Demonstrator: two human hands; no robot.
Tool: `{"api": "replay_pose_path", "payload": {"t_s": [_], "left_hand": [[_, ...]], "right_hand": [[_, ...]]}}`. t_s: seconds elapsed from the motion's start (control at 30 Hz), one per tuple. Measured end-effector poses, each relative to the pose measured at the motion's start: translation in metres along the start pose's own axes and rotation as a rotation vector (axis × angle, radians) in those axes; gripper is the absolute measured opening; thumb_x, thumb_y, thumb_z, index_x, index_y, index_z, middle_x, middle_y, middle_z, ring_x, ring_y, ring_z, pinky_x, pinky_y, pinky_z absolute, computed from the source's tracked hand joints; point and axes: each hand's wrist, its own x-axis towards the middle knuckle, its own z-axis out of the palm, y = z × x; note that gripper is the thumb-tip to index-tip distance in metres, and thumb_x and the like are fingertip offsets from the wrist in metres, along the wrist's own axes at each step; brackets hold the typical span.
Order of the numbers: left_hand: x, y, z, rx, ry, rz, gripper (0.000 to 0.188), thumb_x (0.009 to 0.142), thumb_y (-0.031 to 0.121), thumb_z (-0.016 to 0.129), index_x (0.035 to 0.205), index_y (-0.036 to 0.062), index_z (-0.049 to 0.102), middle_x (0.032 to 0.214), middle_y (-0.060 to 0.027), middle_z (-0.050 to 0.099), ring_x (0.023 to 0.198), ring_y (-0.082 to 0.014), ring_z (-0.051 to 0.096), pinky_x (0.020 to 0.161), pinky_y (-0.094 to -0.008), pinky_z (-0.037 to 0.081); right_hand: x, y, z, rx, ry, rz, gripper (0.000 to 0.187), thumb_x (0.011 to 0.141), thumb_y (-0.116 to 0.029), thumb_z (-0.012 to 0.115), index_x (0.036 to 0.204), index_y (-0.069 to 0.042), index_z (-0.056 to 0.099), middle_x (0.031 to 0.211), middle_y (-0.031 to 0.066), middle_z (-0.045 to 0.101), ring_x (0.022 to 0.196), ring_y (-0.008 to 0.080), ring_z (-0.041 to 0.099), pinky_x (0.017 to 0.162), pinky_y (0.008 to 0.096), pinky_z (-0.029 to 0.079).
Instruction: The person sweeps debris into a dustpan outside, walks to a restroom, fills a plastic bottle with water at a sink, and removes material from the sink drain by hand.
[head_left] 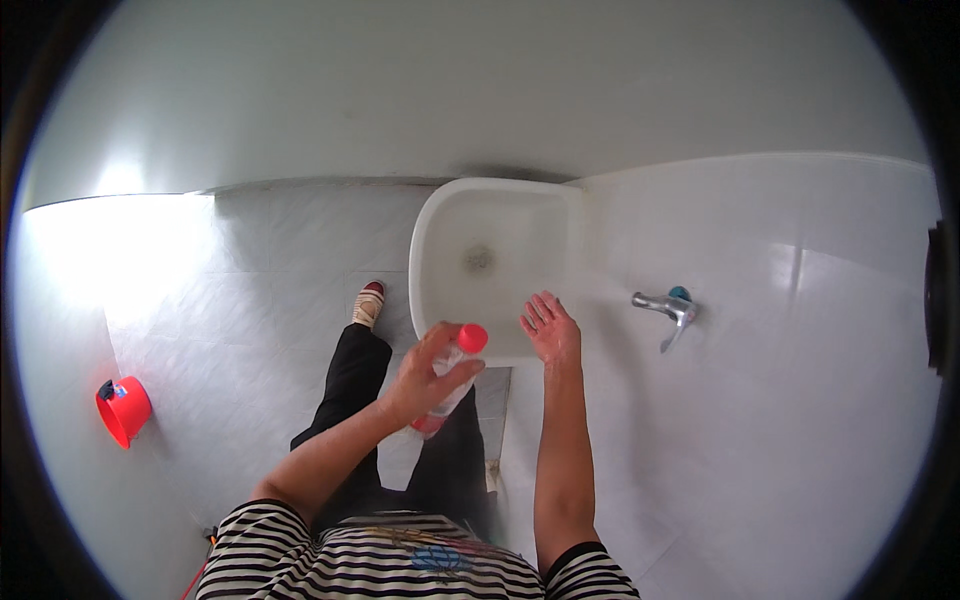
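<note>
My left hand [425, 380] is wrapped round a clear plastic bottle [447, 401] with a red cap [472, 338] and a red band near its base. The bottle is tilted, its cap end toward the sink, and the cap is on. Over the near right part of the white sink [428, 225], my right hand [550, 328] is held out with its fingers stretched and nothing in it. A dark drain [478, 259] shows in the sink's bottom. To the right of that hand, apart from it, a chrome tap [662, 304] comes out of the wall.
A red bucket [124, 411] is at the far left by the wall. Grey tiles [240, 330] cover the floor. My foot in a striped shoe [368, 304] stands left of the sink. White tiled wall [760, 430] rises on the right, with a dark object [937, 300] at its edge.
</note>
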Motion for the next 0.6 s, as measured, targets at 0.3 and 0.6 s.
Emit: {"api": "replay_pose_path", "payload": {"t_s": [0.3, 0.6], "left_hand": [[0.142, -0.102, 0.105, 0.194, -0.046, -0.344, 0.048, 0.075, 0.04, 0.067, 0.108, 0.006, 0.059, 0.101, -0.0119, 0.064, 0.1, -0.0266, 0.061, 0.082, -0.0368, 0.047], [0.218, -0.212, 0.164, 1.251, -0.584, -0.156, 0.029, 0.08, 0.024, 0.059, 0.108, 0.0161, 0.063, 0.106, -0.0077, 0.063, 0.098, -0.0257, 0.062, 0.076, -0.0415, 0.05]], "right_hand": [[-0.055, -0.011, 0.003, -0.137, -0.068, -0.202, 0.043, 0.095, -0.032, 0.049, 0.125, -0.002, 0.047, 0.13, 0.0112, 0.048, 0.128, 0.0267, 0.039, 0.102, 0.043, 0.036], [-0.006, 0.005, -0.032, -0.495, 0.026, -0.3, 0.042, 0.094, -0.029, 0.051, 0.129, -0.007, 0.046, 0.136, 0.0076, 0.043, 0.129, 0.0211, 0.038, 0.106, 0.0425, 0.029]]}}
